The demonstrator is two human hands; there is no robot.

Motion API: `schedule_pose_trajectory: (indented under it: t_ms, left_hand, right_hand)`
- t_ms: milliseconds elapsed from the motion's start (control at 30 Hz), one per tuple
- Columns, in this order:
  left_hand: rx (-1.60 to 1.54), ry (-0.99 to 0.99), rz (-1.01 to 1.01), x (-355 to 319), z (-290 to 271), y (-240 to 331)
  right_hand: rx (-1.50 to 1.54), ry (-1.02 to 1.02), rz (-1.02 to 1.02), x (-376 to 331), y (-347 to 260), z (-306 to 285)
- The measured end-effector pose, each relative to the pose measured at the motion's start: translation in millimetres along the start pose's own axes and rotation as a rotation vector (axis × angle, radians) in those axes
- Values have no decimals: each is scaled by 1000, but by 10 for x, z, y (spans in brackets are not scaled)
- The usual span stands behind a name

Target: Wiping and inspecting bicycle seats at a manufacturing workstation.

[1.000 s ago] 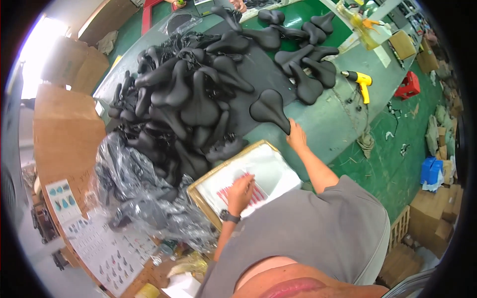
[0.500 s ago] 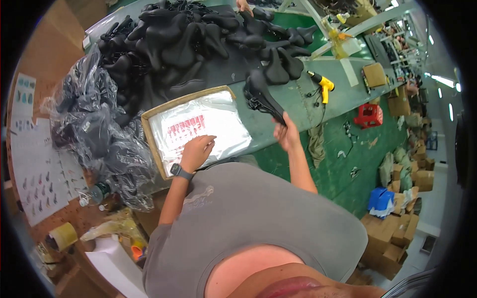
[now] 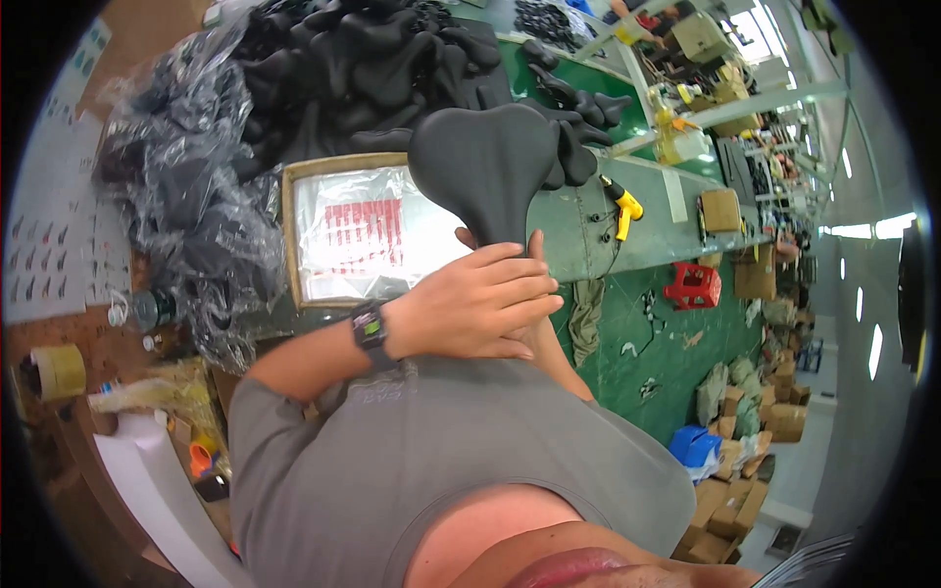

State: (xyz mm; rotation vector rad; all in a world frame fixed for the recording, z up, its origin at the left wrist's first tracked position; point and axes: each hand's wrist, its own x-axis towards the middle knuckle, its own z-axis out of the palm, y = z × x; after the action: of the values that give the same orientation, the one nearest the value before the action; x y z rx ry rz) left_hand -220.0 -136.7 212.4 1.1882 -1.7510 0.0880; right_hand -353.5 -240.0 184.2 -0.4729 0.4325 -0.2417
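Both hands are grasping one saddle [image 3: 487, 169] lifted off the pile [image 3: 363, 69], left hand [image 3: 477, 304] covering right hand [image 3: 537, 333], with the box [image 3: 290, 235] of clear bags waiting below.

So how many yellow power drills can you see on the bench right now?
1. The yellow drill lies on the green bench, right of the black saddle that the left hand covers at its narrow end. Others may be hidden behind clutter.
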Motion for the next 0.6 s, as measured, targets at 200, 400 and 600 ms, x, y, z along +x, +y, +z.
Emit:
schedule_pose_trajectory:
  t_ms: [200, 400, 600]
  left_hand:
    - [491, 137, -150, 407, -87, -1025]
    - [332, 223, -960, -415, 668, -2673]
    - [231, -247, -1125, -1453, 2034, -2165]
  right_hand:
    - [43, -120, 265, -28, -49, -310]
    - [-381, -83, -94, -442, -272, -481]
    - [-1107, 326, -679, -498, -513, -1040]
